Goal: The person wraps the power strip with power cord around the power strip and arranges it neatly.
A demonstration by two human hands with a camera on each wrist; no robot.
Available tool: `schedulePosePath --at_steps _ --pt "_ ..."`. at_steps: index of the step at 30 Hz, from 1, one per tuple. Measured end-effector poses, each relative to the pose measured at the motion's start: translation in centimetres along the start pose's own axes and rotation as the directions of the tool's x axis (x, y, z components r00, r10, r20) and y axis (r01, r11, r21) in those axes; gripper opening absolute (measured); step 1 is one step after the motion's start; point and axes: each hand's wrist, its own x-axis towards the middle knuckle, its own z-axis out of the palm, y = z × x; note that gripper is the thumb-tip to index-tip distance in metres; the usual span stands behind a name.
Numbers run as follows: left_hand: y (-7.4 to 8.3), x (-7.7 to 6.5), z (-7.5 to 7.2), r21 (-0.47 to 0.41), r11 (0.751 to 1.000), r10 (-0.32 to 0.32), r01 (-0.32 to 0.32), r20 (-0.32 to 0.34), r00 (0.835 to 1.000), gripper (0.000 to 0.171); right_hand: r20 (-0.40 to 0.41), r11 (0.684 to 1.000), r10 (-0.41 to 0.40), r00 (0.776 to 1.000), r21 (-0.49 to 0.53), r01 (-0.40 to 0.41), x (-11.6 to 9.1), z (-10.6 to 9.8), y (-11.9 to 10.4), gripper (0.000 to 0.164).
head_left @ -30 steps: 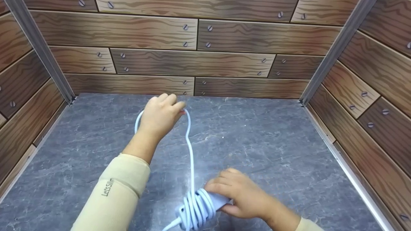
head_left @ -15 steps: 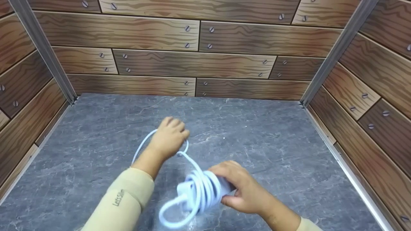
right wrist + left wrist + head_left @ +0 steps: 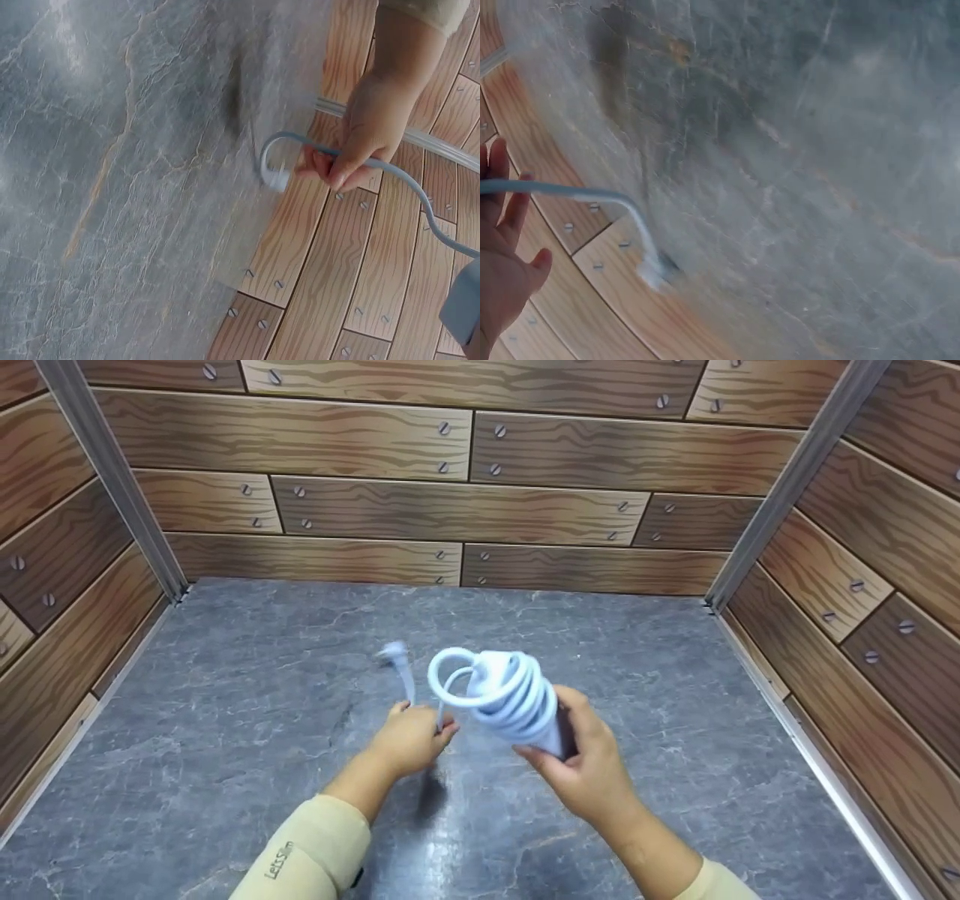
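Note:
In the head view my right hand [image 3: 592, 757] grips the end of a light blue power strip [image 3: 556, 741], held up off the surface. Several turns of its cord [image 3: 517, 697] are wrapped round it, and a loop sticks out at the left. My left hand [image 3: 412, 742] is lower and to the left, holding the free cord near its plug [image 3: 394, 651], which is blurred. The right wrist view shows the cord [image 3: 409, 180] running between the thumb and fingers of the left hand [image 3: 375, 120]. In the left wrist view the plug [image 3: 658, 271] hangs past the fingers [image 3: 514, 217].
A grey marbled work surface [image 3: 637, 675] lies below both hands. Wood-print panels [image 3: 375, 502] wall it in at the back and sides, with metal posts [image 3: 780, 487] in the corners and a metal strip [image 3: 817, 765] along the right edge.
The right hand has lifted the wrapped power strip up and away from me, turning it. The left hand has come down and nearer, sliding along the cord so the plug end now shows.

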Motion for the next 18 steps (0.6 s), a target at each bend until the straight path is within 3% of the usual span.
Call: schedulePosePath --at_steps 3,9,14,18 --pt "-0.2 -0.1 0.0 -0.018 0.998 -0.059 0.060 0.027 0.998 0.028 -0.012 0.999 0.008 1.000 -0.047 -0.009 0.1 -0.1 0.2 0.060" --pt "-0.4 -0.2 -0.3 -0.077 0.993 -0.089 0.093 0.063 0.994 0.024 -0.035 0.990 0.009 0.999 -0.138 -0.014 0.2 -0.2 0.8 0.061" --pt "-0.6 -0.4 -0.3 -0.199 0.972 -0.121 0.124 0.029 0.992 0.016 -0.081 0.976 -0.025 0.996 -0.216 0.007 0.4 -0.4 1.3 0.061" --pt "-0.8 -0.5 -0.2 -0.320 0.936 -0.171 0.143 -0.061 0.983 0.007 -0.142 0.957 -0.038 0.989 -0.290 -0.005 0.7 -0.8 1.5 0.060"
